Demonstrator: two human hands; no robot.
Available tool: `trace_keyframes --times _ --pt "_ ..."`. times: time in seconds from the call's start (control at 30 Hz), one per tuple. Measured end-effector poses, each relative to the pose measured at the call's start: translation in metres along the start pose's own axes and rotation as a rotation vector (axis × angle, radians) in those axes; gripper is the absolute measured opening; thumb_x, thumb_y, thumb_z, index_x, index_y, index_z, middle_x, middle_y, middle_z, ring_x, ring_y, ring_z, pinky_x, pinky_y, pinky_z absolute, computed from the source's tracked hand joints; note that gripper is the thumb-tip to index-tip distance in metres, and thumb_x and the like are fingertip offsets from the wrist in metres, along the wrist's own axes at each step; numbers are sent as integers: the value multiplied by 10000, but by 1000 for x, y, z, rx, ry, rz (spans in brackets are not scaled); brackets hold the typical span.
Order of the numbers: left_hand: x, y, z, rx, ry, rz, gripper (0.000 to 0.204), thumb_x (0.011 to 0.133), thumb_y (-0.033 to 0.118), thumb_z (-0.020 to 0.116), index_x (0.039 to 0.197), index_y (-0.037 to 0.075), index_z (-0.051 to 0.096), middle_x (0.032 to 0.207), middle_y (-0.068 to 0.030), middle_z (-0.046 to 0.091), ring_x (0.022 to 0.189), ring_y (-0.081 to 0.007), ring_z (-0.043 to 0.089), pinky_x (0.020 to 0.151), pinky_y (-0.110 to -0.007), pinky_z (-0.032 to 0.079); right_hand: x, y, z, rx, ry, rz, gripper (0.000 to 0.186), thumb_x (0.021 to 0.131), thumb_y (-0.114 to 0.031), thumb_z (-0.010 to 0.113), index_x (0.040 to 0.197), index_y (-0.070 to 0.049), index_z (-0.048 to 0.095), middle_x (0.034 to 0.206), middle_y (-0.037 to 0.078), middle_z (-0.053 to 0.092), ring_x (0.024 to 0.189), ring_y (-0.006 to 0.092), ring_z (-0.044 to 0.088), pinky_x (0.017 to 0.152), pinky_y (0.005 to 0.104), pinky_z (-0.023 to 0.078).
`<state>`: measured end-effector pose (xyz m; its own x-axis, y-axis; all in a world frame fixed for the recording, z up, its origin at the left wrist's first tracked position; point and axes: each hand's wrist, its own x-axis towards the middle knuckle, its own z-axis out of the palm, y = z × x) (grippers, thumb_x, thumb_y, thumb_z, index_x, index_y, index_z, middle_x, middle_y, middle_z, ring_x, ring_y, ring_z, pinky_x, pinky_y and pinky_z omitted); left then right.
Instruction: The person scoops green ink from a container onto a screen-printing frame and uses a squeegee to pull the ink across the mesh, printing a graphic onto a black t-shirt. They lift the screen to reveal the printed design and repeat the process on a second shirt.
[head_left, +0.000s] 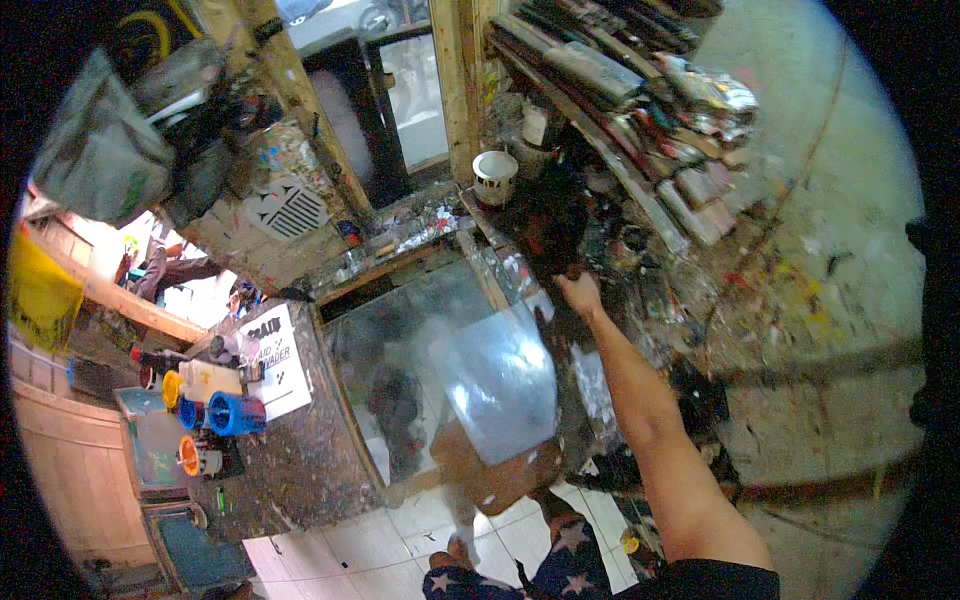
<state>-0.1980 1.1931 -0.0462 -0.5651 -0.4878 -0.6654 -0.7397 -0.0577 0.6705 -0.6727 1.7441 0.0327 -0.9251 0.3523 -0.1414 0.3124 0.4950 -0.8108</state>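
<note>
My right arm stretches forward from the lower right, out of a dark sleeve. At its end my right hand (578,293) is closed at the cluttered dark bench to the right of a glass pane (385,345). What its fingers hold, if anything, is lost among the dark items around it. Left of that hand, a shiny translucent sheet (498,385) lies on the glass, set in the worktable. Beyond the hand stands a white tub (494,178) with a pale top. My left hand is out of view.
On the table's left are a printed white sheet (283,365), a blue container (236,412) and an orange-rimmed jar (200,456). A stack of paint-smeared frames or boards (640,110) fills the far right, beside a stained wall (830,300). A brown seat (510,485) stands below the table edge.
</note>
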Motion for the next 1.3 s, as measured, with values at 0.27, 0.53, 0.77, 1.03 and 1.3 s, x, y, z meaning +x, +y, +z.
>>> trace_keyframes --times 0.27,0.53,0.77,1.03,1.3 --pt "49 41 91 57 143 10 336 978 236 615 1188 -27 604 1027 -113 680 873 -212 649 743 -339 532 227 6 68 -205 559 -461 597 891 -358 688 1381 -58 526 1403 181 533 1289 397 487 1100 472 382" --pt "62 24 133 78 194 0 323 979 218 617 1171 -42 603 1031 -122 671 886 -219 629 774 -348 520 299 -5 65 -268 446 -108 765 828 -526 721 1324 11 494 1260 222 615 1158 415 591 1043 544 425" --pt "43 44 138 37 298 72 312 980 203 618 1156 -54 603 1035 -129 663 897 -224 611 801 -356 510 308 -33 69 -521 566 155 889 745 -636 754 1271 28 484 1117 235 679 1031 394 676 871 501 559" --pt "-1 107 114 58 356 186 300 980 186 620 1139 -69 602 1039 -138 654 910 -230 591 832 -365 499 273 -21 70 -297 568 79 908 727 -547 817 1296 66 463 1096 298 661 1023 473 650 877 516 543" --pt "-42 179 68 100 406 333 289 981 168 621 1121 -83 601 1044 -147 645 923 -236 570 863 -374 488 175 -54 73 93 641 -244 911 695 -505 848 1322 35 467 1128 287 662 1038 486 625 888 538 514"
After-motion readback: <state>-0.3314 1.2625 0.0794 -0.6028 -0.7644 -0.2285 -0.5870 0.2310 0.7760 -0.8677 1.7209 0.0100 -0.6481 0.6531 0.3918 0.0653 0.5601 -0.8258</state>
